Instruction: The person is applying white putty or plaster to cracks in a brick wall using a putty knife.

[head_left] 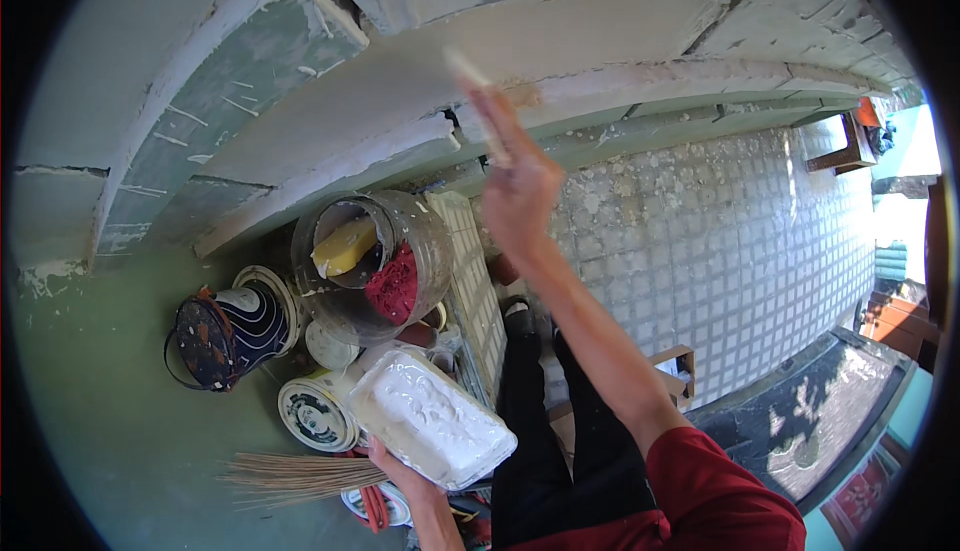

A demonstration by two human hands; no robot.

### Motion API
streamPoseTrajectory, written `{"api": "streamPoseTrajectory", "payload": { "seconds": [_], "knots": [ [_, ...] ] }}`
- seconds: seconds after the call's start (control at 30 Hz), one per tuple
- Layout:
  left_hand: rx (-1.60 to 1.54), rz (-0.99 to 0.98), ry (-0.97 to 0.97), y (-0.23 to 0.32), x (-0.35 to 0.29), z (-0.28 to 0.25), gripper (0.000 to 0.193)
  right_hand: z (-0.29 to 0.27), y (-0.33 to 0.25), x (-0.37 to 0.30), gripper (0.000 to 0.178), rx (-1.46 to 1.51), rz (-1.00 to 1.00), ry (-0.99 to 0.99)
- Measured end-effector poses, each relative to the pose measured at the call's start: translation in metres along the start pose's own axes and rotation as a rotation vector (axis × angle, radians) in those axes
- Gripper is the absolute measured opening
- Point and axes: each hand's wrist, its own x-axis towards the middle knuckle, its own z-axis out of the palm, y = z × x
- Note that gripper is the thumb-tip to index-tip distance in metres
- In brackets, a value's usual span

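Cracked plastered wall (560, 46), right hand (520, 191) raised, buckets (370, 261) below

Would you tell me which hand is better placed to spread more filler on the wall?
The right hand: it is raised at the wall with a putty knife in its grip. The left hand is low, holding up the tray of white filler.

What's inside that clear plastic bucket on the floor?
Inside the clear bucket lie a yellow sponge and a red cloth over a dark inner container. Whatever sits beneath them at the bottom is covered.
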Motion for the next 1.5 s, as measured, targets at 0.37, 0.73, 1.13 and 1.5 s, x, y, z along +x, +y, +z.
{"api": "streamPoseTrajectory", "payload": {
  "seconds": [0.37,0.73,1.13,1.5],
  "knots": [
    [-0.073,-0.028,-0.006,-0.006,-0.002,0.005,0.067,-0.070,0.020,0.075,0.053,-0.400,0.373,0.311],
    [-0.070,-0.006,-0.003,-0.006,-0.001,-0.001,0.067,0.051,-0.029,0.011,0.071,-0.202,-0.045,0.019],
    [-0.021,0.002,0.033,-0.007,-0.006,0.002,0.061,-0.073,0.033,0.027,0.063,-0.266,0.253,0.349],
    [-0.068,0.036,0.070,-0.006,-0.002,-0.018,0.062,0.040,0.030,0.002,0.063,-0.214,0.132,0.270]
  ]
}}
